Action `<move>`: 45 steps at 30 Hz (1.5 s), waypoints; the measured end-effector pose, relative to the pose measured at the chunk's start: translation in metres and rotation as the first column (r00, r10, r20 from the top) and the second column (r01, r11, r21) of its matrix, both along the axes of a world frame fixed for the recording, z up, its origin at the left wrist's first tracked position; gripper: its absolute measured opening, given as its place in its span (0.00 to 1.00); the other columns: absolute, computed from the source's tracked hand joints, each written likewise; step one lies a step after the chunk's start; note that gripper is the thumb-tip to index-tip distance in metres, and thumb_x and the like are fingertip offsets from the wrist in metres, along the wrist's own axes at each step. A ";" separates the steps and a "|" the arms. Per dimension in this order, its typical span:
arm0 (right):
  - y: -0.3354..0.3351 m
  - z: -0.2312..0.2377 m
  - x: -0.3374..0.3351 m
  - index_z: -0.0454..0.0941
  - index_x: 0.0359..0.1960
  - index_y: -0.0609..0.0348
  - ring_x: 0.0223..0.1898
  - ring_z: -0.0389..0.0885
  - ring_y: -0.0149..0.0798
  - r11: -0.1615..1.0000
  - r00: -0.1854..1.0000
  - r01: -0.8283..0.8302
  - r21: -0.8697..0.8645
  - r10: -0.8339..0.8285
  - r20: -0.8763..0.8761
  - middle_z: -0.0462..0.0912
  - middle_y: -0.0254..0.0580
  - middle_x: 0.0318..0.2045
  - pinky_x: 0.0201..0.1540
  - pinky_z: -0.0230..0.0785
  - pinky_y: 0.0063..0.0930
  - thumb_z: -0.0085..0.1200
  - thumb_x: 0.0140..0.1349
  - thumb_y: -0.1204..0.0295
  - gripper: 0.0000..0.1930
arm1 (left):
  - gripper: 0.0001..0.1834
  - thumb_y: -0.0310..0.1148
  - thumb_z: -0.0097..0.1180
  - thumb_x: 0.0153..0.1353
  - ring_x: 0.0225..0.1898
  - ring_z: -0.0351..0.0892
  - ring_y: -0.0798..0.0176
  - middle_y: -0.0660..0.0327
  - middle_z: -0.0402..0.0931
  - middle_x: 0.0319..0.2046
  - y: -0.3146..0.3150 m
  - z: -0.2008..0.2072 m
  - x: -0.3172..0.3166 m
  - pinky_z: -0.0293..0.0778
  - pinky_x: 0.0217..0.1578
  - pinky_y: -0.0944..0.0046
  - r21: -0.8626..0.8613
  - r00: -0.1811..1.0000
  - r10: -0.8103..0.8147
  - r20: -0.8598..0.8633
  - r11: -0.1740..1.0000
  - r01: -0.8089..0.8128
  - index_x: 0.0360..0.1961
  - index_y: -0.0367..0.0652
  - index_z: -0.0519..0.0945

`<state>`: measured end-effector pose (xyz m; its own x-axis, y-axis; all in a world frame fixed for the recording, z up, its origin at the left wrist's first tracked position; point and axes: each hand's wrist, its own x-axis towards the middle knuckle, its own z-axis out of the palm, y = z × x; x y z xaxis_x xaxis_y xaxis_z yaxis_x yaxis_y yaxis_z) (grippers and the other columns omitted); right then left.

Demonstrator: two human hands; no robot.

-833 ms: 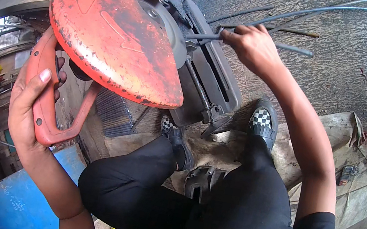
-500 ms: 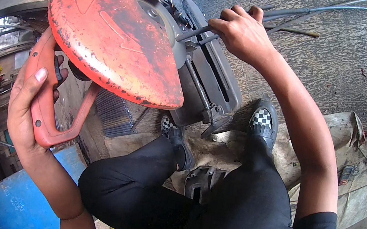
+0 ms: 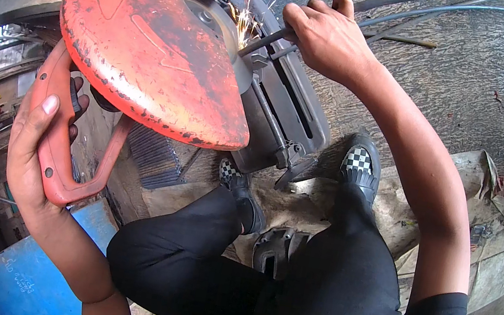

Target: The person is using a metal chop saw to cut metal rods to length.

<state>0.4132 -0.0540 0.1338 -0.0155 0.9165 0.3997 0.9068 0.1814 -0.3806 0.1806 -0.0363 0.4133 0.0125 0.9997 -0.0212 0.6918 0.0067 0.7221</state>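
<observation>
Left hand [image 3: 29,149] wrapped round red handle [image 3: 56,160]; right hand [image 3: 331,42] gripping dark rod [image 3: 265,42], sparks [image 3: 244,24] left of hand.

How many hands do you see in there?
2: the left hand is around the red handle, and the right hand grips a dark rod near the sparks.

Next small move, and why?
Probably a slight downward press on the red handle with the left hand, the right hand bracing the dark rod: sparks fly where the rod's end meets the blade, so cutting looks under way.
</observation>
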 end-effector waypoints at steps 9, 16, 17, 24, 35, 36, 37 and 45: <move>-0.013 0.001 0.011 0.72 0.36 0.53 0.40 0.79 0.43 0.997 0.992 -0.080 -0.004 0.080 -0.093 0.81 0.38 0.27 0.48 0.59 0.46 0.48 0.51 0.78 0.10 | 0.26 0.40 0.59 0.57 0.26 0.73 0.72 0.59 0.77 0.31 0.005 0.002 -0.006 0.68 0.26 0.76 -0.048 0.998 -0.065 -0.010 0.997 0.064 0.52 0.32 0.73; -0.004 -0.003 0.017 0.73 0.36 0.53 0.40 0.79 0.42 0.996 0.992 -0.085 0.015 0.086 -0.094 0.80 0.39 0.28 0.48 0.58 0.43 0.51 0.56 0.75 0.06 | 0.29 0.37 0.57 0.58 0.36 0.79 0.66 0.52 0.75 0.46 0.006 0.007 -0.013 0.74 0.31 0.74 -0.099 0.998 -0.055 -0.002 0.994 0.055 0.57 0.28 0.68; -0.003 -0.003 0.016 0.72 0.37 0.53 0.42 0.78 0.42 0.995 0.994 -0.099 -0.018 0.098 -0.048 0.79 0.38 0.30 0.50 0.58 0.43 0.51 0.61 0.74 0.04 | 0.30 0.38 0.57 0.59 0.37 0.80 0.64 0.51 0.75 0.46 0.005 0.007 -0.013 0.74 0.32 0.74 -0.057 1.000 -0.006 -0.003 0.998 0.005 0.57 0.28 0.68; -0.003 0.005 0.011 0.73 0.38 0.52 0.41 0.79 0.41 0.990 0.994 -0.096 -0.099 0.090 -0.067 0.80 0.39 0.28 0.48 0.58 0.42 0.49 0.59 0.77 0.07 | 0.28 0.41 0.58 0.60 0.37 0.79 0.66 0.56 0.79 0.42 0.005 0.007 -0.010 0.73 0.35 0.71 -0.075 0.999 0.017 0.042 0.997 -0.014 0.55 0.32 0.71; 0.001 0.010 0.013 0.75 0.36 0.51 0.39 0.80 0.38 0.991 0.991 -0.134 -0.017 0.134 0.011 0.81 0.37 0.26 0.47 0.58 0.38 0.50 0.56 0.80 0.09 | 0.28 0.39 0.57 0.60 0.41 0.78 0.64 0.53 0.77 0.45 0.005 0.008 -0.012 0.73 0.43 0.67 -0.101 0.998 -0.007 0.068 0.995 0.014 0.56 0.30 0.70; 0.000 0.011 0.014 0.75 0.36 0.51 0.39 0.80 0.38 0.991 0.991 -0.133 -0.016 0.134 0.011 0.81 0.37 0.26 0.47 0.58 0.38 0.50 0.56 0.80 0.09 | 0.28 0.39 0.57 0.60 0.41 0.78 0.64 0.53 0.77 0.45 0.005 0.008 -0.011 0.73 0.43 0.67 -0.100 0.998 -0.008 0.067 0.995 0.014 0.56 0.30 0.70; -0.002 0.010 0.015 0.75 0.36 0.52 0.38 0.80 0.38 0.990 0.991 -0.134 -0.053 0.134 -0.003 0.80 0.37 0.26 0.48 0.58 0.37 0.51 0.56 0.79 0.08 | 0.28 0.39 0.57 0.60 0.41 0.79 0.64 0.53 0.77 0.45 0.005 0.007 -0.011 0.74 0.42 0.68 -0.095 0.997 0.004 0.077 0.996 0.003 0.55 0.30 0.70; -0.011 -0.012 0.043 0.81 0.36 0.63 0.29 0.82 0.48 0.937 0.817 -0.293 -0.188 0.144 -0.559 0.81 0.49 0.24 0.35 0.73 0.37 0.53 0.57 0.68 0.12 | 0.26 0.38 0.58 0.60 0.32 0.78 0.68 0.55 0.79 0.37 0.007 0.006 -0.012 0.74 0.34 0.73 -0.086 0.998 -0.049 -0.028 0.995 0.046 0.54 0.32 0.72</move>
